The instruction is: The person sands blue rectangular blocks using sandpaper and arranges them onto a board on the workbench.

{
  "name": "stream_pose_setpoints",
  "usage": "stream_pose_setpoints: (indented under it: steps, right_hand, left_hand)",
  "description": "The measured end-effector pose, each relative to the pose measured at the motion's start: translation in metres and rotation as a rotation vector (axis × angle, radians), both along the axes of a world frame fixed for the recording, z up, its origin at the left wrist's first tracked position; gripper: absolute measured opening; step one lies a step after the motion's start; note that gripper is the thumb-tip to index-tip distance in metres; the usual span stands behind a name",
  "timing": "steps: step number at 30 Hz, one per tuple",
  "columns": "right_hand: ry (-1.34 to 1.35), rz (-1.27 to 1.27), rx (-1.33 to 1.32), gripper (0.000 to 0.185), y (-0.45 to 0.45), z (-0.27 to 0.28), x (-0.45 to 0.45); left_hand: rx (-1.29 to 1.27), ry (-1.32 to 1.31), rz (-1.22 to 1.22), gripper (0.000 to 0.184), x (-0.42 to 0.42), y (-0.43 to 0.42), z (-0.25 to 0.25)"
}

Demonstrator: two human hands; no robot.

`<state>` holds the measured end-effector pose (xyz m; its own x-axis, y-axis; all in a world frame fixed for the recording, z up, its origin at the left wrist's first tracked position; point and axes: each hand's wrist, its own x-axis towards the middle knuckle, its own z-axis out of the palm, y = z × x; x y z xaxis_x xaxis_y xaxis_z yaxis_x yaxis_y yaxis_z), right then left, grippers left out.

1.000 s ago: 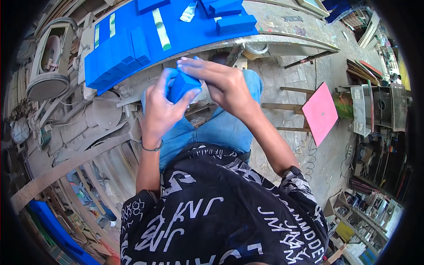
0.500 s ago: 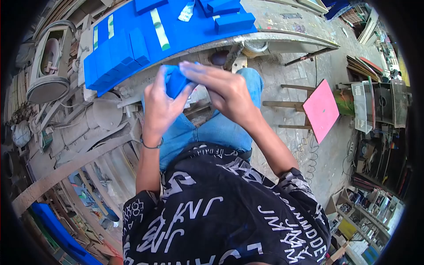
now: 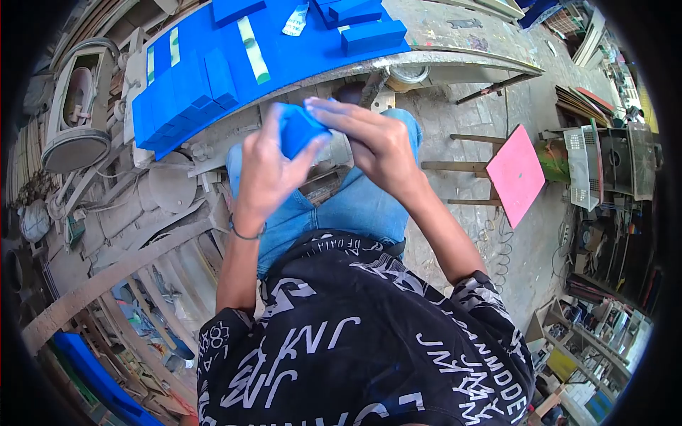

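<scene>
A blue block (image 3: 300, 133), slightly blurred, is held above my lap, just off the near edge of the bench. My left hand (image 3: 268, 165) wraps round it, thumb on the near side and fingers on the far side. At the block's right end, the fingers of my right hand (image 3: 373, 138) lie together against its upper edge. The right thumb is mostly hidden, and I cannot make out whether anything small sits under those fingertips. Rows of similar blue blocks (image 3: 177, 96) stand on the blue sheet (image 3: 288, 53) on the bench.
Pale green-white strips (image 3: 253, 51) and a crumpled printed scrap (image 3: 295, 20) lie on the sheet. More blue blocks (image 3: 373, 38) rest at its right end. A bucket (image 3: 408, 77) is under the bench. A pink-topped stool (image 3: 516, 176) stands to the right; dusty wooden parts fill the left.
Both hands and the blue block have moved slightly right. The block's face is turned more towards me, and the right fingers still touch its upper edge.
</scene>
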<state>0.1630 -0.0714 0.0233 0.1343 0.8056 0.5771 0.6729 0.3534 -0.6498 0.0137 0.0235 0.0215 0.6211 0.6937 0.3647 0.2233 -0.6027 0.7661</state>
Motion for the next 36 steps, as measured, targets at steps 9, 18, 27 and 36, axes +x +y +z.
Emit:
stream_pose_setpoints:
  steps: [9, 18, 27, 36]
  right_hand:
    - [-0.02, 0.008, 0.002, 0.054, 0.001, 0.004, 0.002]
    - [-0.025, -0.016, 0.027, 0.054, 0.005, 0.006, 0.006]
    - [0.092, 0.063, -0.089, 0.042, -0.02, 0.01, 0.0]
    - [0.673, -0.334, -0.197, 0.035, -0.041, -0.041, 0.014]
  left_hand:
    - [-0.117, -0.068, -0.053, 0.037, -0.003, -0.003, 0.01]
    - [-0.051, -0.11, -0.127, 0.033, -0.002, -0.003, 0.011]
    - [-0.44, -0.445, -0.1, 0.031, -0.016, 0.017, 0.014]
    - [-0.54, -0.604, -0.274, 0.023, -0.021, 0.023, 0.008]
